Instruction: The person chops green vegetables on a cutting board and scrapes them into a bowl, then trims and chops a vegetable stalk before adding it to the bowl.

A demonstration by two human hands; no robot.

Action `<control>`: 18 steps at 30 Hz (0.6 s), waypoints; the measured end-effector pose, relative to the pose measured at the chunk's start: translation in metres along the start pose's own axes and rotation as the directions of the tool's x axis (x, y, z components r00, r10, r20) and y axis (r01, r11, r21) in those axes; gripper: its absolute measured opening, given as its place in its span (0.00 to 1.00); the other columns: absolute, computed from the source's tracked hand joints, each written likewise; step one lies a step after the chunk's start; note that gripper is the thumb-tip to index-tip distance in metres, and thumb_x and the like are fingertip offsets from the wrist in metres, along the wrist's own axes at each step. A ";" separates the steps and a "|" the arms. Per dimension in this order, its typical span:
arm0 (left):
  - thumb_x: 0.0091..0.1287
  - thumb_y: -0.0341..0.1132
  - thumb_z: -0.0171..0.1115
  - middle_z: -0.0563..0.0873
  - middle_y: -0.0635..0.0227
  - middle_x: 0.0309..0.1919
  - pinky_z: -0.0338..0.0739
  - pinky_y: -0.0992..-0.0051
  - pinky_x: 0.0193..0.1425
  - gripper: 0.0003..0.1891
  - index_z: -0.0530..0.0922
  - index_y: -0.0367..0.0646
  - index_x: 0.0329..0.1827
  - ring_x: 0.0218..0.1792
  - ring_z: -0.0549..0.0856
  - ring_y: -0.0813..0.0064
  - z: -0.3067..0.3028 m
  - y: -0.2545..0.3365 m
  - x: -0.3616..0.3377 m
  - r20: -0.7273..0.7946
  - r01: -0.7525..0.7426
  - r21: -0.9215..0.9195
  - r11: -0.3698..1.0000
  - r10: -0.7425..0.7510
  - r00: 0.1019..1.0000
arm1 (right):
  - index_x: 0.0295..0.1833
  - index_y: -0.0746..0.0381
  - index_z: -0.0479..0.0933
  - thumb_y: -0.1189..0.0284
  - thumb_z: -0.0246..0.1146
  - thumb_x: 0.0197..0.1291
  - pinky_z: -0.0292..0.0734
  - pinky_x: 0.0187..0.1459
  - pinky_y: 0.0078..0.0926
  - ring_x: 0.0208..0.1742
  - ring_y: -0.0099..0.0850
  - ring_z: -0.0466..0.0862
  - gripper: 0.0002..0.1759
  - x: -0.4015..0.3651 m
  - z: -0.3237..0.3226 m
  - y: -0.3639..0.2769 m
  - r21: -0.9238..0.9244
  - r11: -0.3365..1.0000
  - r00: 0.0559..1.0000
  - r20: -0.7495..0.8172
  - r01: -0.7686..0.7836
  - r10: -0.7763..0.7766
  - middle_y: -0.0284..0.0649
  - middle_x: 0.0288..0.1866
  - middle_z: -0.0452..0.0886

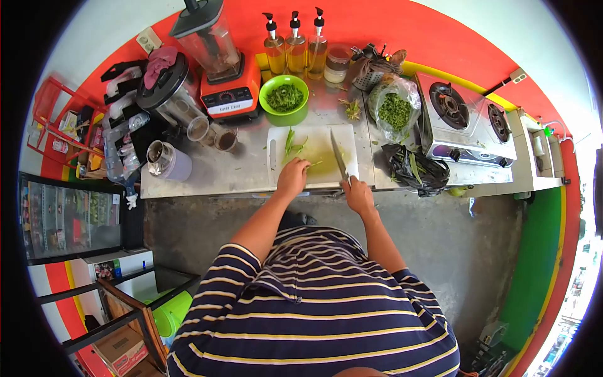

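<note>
My right hand is closed around the handle of a kitchen knife, whose blade points away from me over the right part of a white cutting board. At the board's near edge, my left hand has its fingers pinched on a thin green vegetable piece. Just beyond those fingers lie several more slender green pieces, perhaps beans or stalks; their exact kind is hard to tell. The knife blade stands apart from the left fingers. Greenish wet marks stain the middle of the board.
A green bowl of chopped greens stands behind the board, beside an orange blender. On the right are a plastic bag of chopped greens, a black bag and a gas stove. Pump bottles line the wall.
</note>
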State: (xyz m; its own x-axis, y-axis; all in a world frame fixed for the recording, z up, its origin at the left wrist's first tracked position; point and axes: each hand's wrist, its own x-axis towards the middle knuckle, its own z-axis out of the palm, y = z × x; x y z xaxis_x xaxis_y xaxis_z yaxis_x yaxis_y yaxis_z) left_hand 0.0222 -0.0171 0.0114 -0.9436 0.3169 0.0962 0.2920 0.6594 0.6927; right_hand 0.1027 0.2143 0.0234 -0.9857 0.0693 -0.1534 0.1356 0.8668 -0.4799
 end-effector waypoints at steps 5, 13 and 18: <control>0.64 0.24 0.60 0.84 0.57 0.40 0.80 0.58 0.51 0.12 0.87 0.45 0.46 0.46 0.84 0.53 -0.006 0.003 0.002 0.023 -0.005 0.005 1.000 0.005 1.000 | 0.46 0.66 0.77 0.56 0.57 0.73 0.80 0.44 0.58 0.41 0.61 0.86 0.20 0.001 -0.013 -0.024 -0.068 0.994 0.996 -0.026 -0.082 0.081 0.61 0.36 0.86; 0.61 0.23 0.60 0.83 0.60 0.40 0.79 0.59 0.51 0.17 0.88 0.47 0.51 0.46 0.83 0.55 -0.006 0.003 0.003 0.053 -0.131 0.095 0.987 0.126 0.991 | 0.48 0.66 0.76 0.58 0.56 0.73 0.81 0.47 0.56 0.43 0.59 0.87 0.19 0.010 -0.012 -0.059 -0.128 0.987 0.990 0.087 -0.098 0.110 0.60 0.38 0.86; 0.60 0.21 0.58 0.83 0.63 0.44 0.79 0.60 0.54 0.21 0.88 0.47 0.54 0.48 0.83 0.57 -0.012 0.005 0.001 0.077 -0.131 0.120 0.984 0.123 0.989 | 0.48 0.65 0.74 0.57 0.56 0.73 0.81 0.46 0.57 0.43 0.60 0.87 0.19 0.012 -0.021 -0.078 -0.148 0.985 0.987 0.123 -0.089 0.108 0.60 0.38 0.86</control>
State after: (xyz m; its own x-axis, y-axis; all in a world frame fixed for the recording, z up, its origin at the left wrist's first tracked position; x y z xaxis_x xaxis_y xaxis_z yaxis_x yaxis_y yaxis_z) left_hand 0.0207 -0.0216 0.0231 -0.8859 0.4466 0.1255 0.4299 0.6888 0.5837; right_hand 0.0779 0.1581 0.0773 -0.9456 0.1010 -0.3091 0.2065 0.9208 -0.3308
